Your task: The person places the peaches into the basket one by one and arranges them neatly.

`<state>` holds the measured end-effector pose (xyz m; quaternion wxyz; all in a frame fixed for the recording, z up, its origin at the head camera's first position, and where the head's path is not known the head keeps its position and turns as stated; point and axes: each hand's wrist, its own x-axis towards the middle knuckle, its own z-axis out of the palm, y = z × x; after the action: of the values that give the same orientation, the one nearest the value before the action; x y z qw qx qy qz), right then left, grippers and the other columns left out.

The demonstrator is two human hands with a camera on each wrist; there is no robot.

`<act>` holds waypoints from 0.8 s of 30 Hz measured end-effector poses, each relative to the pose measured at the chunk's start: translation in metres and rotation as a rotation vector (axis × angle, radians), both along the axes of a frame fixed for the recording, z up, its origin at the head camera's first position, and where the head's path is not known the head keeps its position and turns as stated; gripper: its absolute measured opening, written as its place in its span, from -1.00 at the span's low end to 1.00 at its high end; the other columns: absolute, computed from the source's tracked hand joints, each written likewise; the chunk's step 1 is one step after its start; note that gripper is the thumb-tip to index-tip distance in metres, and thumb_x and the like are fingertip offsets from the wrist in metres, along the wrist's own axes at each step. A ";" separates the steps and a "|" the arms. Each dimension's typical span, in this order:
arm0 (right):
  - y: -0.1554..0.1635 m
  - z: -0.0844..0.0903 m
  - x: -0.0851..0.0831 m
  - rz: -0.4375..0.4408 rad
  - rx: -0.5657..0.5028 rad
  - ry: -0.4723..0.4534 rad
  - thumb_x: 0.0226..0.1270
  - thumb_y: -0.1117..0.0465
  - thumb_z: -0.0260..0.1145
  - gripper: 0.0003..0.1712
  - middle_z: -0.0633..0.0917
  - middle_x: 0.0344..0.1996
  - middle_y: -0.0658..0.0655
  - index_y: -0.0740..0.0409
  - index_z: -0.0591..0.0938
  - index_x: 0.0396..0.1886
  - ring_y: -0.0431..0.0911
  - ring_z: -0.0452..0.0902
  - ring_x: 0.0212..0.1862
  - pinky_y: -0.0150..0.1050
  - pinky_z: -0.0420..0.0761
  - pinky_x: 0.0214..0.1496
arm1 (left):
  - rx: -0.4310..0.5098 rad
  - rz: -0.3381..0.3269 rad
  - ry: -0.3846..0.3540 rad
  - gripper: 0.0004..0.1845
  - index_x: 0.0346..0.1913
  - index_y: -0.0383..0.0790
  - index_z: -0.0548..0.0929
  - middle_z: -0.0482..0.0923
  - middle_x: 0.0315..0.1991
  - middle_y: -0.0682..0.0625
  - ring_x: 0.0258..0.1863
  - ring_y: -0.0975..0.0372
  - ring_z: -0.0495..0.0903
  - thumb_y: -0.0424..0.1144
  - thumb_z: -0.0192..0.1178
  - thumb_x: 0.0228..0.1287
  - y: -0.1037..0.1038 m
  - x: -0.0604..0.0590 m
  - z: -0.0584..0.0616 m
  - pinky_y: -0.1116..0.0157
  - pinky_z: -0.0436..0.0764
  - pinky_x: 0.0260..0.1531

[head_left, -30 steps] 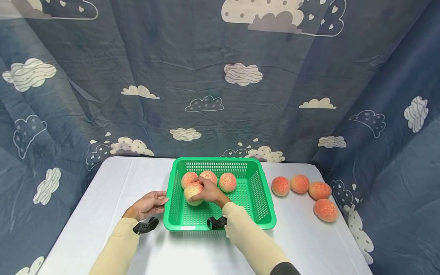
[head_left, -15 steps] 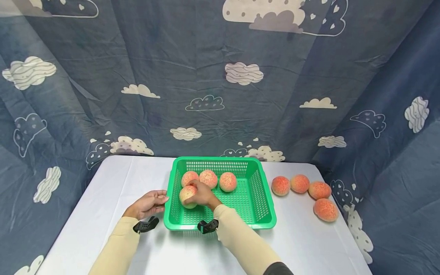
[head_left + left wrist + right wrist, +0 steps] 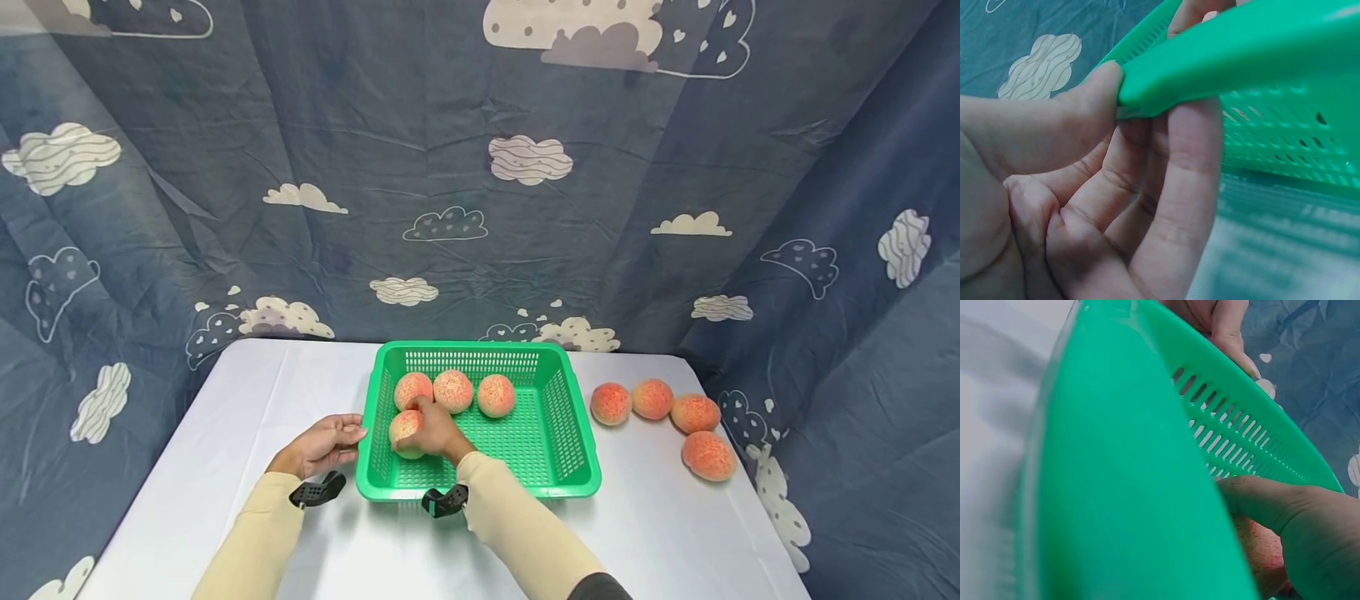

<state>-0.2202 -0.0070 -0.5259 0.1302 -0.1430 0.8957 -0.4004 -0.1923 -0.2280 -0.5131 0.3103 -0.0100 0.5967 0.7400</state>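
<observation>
**Right hand (image 3: 435,432) grips a peach (image 3: 405,429) in the near left of a green basket (image 3: 472,344)**

The right arm comes from the near right, its cream sleeve (image 3: 525,521) slanting to the far left so that the wrist lies over the basket's near rim. Thumb and fingers curl round the peach's right side; whether its underside touches the basket floor cannot be told.

The left hand (image 3: 321,443) comes from the near left and pinches the left rim, thumb tip against the outer edge, fingers bent beneath it.

The held peach is round and speckled, pale yellow with pink; the right wrist view shows a rough, redder patch of it below the thumb. Behind it stand three pinkish peaches (image 3: 453,392) in a row along the far side. To the right of the basket, four deeper orange peaches (image 3: 695,413) lie in a curve on the white table (image 3: 660,533).
</observation>
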 end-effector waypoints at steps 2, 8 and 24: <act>0.000 0.001 0.001 -0.007 0.017 -0.018 -0.11 0.15 0.61 -0.30 0.57 -0.08 0.15 0.18 0.48 0.04 0.00 0.50 -0.01 -0.13 0.55 0.04 | -0.006 0.006 -0.003 -0.68 0.16 -0.54 0.31 0.64 -0.24 0.00 -0.21 0.24 0.68 -0.44 -0.01 0.45 0.000 0.000 0.000 0.29 0.68 -0.12; 0.000 0.001 0.005 -0.015 -0.020 -0.056 -0.05 0.13 0.57 -0.24 0.49 0.07 0.26 0.23 0.43 0.14 0.09 0.43 0.12 -0.03 0.49 0.18 | -0.008 -0.001 -0.001 -0.69 0.15 -0.54 0.34 0.66 -0.23 -0.01 -0.21 0.24 0.68 -0.43 -0.01 0.45 0.000 0.000 0.000 0.30 0.68 -0.13; 0.033 0.022 -0.002 0.024 -0.154 -0.117 0.06 0.14 0.51 -0.23 0.47 0.11 0.37 0.27 0.38 0.22 0.21 0.39 0.17 0.04 0.49 0.11 | -0.038 -0.005 0.006 -0.56 0.26 -0.62 0.23 0.66 -0.23 0.02 -0.21 0.27 0.66 -0.42 -0.01 0.45 0.002 0.000 0.001 0.31 0.67 -0.13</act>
<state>-0.2222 0.0262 -0.5039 0.1758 -0.1397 0.8512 -0.4743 -0.1920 -0.2264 -0.5119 0.3102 -0.0121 0.6116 0.7277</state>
